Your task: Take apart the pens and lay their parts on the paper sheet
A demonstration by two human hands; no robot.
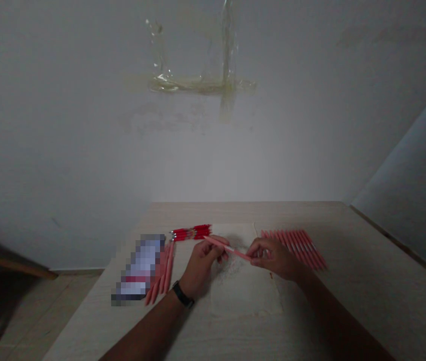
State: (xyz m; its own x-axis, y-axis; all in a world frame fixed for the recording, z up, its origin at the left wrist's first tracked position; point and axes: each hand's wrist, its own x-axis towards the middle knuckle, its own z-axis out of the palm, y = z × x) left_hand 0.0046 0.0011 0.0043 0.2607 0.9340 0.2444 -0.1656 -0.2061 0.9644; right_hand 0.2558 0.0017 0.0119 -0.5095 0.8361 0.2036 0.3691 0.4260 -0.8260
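Observation:
Between my hands, above a pale sheet, is a slim pink pen (238, 252) with a light band near its middle. My left hand (204, 258) is closed around the pen's left part, the pointed tip showing past the fingers. At the other end my right hand (275, 256) pinches the pen between thumb and fingers. A row of pink pens (299, 245) lies side by side just beyond my right hand. Several more pink pens (166, 271) lie to the left of my left hand. Red pens (192, 232) form a bundle behind it.
The pale sheet (245, 301) lies on the light wood table (310, 321), with small dark specks under my hands. A pixelated flat object (141, 268) sits at the left. Behind the table, a wall (250, 165) carries peeling clear tape. A dark wooden piece stands at far left.

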